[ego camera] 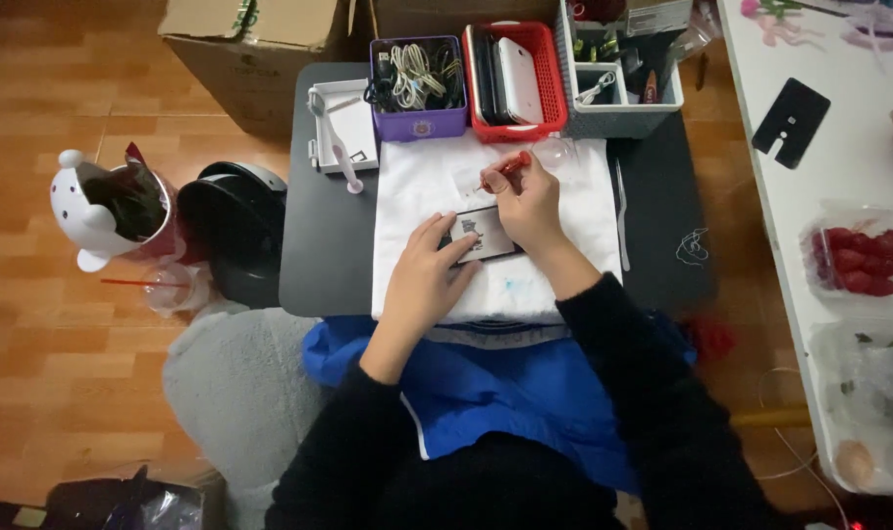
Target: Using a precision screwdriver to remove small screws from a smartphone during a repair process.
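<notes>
A small dark flat device (484, 236) with its inner parts showing lies on a white cloth (427, 186) spread over a black table (324, 245). My left hand (427, 275) rests on the device's left end and presses it down. My right hand (527, 201) grips a thin tool with a red handle (505, 169), its tip pointing left and down toward the device. Both arms wear black sleeves.
Along the table's far edge stand a white tray (341, 128), a purple basket of cables (419, 88), a red basket (515, 69) and a grey organiser (618, 83). Tweezers (621, 211) lie right of the cloth. A white table (839, 177) with strawberries stands right; bins and a cardboard box left.
</notes>
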